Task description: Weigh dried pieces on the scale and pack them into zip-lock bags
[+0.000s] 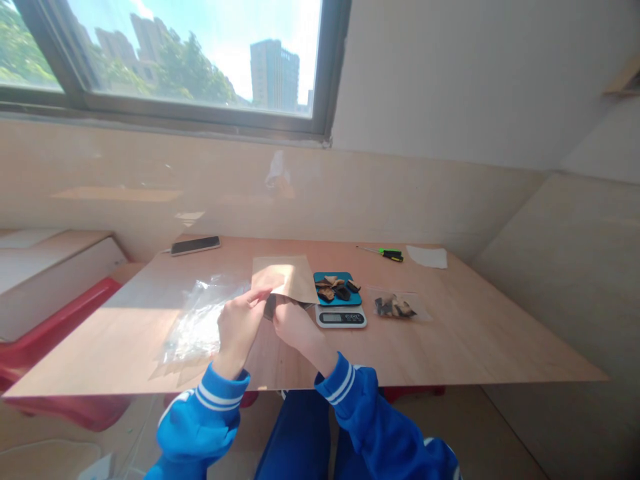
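Note:
A flat brown paper bag (295,272) lies left of a kitchen scale (341,317), its near edge at my fingers. My left hand (241,325) pinches that edge from the left, fingertips on the paper. Curled against the same edge is my right hand (295,323), its fingertips partly hidden. Between the two hands a small dark patch shows; I cannot tell whether it belongs to the bag. On the scale's blue tray (341,301) sit several dried brown and black pieces (336,289).
Clear plastic bags (200,323) are piled at the left. A clear bag of similar dried pieces (395,305) lies right of the scale. Toward the back are a phone (195,245), a green and black screwdriver (391,255) and a white paper piece (427,257). Red stools (55,347) stand beside the table.

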`<state>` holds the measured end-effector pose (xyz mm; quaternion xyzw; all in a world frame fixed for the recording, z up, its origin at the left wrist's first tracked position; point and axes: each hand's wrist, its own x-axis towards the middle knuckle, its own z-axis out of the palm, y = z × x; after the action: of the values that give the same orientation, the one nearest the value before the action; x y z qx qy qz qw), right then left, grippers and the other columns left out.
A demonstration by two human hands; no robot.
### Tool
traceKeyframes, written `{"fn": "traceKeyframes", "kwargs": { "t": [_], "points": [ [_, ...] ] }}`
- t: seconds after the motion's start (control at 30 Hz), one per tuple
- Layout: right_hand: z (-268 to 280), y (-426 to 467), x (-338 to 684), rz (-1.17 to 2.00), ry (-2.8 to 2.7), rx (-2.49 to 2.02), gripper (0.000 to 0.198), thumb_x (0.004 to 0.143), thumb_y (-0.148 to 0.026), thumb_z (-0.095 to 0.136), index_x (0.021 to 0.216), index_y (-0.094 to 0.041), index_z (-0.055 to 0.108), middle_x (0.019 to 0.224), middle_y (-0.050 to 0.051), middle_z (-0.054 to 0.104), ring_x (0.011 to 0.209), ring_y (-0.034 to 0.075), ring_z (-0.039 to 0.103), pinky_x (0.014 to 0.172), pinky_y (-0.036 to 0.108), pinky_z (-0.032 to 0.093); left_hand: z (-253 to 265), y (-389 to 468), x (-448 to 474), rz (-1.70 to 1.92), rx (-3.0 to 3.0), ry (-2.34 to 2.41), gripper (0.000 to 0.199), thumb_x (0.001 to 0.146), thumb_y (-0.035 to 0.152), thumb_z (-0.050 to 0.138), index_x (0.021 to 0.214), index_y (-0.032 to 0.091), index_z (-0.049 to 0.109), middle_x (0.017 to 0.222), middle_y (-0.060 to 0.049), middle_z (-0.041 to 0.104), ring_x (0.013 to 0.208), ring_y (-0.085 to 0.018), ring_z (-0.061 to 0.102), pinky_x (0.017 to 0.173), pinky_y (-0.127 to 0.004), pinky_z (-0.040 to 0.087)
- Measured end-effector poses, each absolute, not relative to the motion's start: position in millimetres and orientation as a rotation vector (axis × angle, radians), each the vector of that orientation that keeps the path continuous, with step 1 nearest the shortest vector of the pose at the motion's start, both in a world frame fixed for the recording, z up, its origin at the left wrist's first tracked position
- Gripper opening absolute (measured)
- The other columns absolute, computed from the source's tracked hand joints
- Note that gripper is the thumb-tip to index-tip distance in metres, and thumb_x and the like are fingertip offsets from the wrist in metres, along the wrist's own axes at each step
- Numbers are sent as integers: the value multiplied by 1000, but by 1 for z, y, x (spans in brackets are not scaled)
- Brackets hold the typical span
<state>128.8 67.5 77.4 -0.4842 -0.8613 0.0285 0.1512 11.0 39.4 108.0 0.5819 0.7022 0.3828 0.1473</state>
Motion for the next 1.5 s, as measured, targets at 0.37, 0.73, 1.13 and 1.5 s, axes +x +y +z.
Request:
{"fn": "traceKeyframes", "kwargs": {
  "t": [0.37,0.73,1.13,1.5],
  "points": [
    [90,66,154,597,-2319,-1318,36,84,-6,49,118,-12,61,112,12,71,103,22,66,86,27,49,105,39,12,1103,1737,2001,25,81,27,55,95,30,76,92,0,77,89,-24,71,74,-29,51],
    [68,65,142,127,-2348,-1409,16,93,-17,51,101,-15,65,103,11,70,92,22,67,79,29,50,105,40,12,1078,1701,2023,27,81,26,55,97,31,76,93,-1,77,92,-24,70,77,-30,51],
    [63,54,157,63,-2245,-848,22,96,-18,45,102,-17,67,117,8,66,116,16,58,99,29,48,102,44,6,1105,1672,2006,29,80,27,52,96,32,76,94,1,77,92,-23,70,77,-28,50],
    [78,16,218,113,-2054,-703,28,94,-12,46,113,-24,63,114,5,68,109,16,62,94,31,53,92,54,-3,1208,1600,1986,25,77,34,56,93,32,76,90,4,77,87,-21,70,69,-25,49]
  ]
}}
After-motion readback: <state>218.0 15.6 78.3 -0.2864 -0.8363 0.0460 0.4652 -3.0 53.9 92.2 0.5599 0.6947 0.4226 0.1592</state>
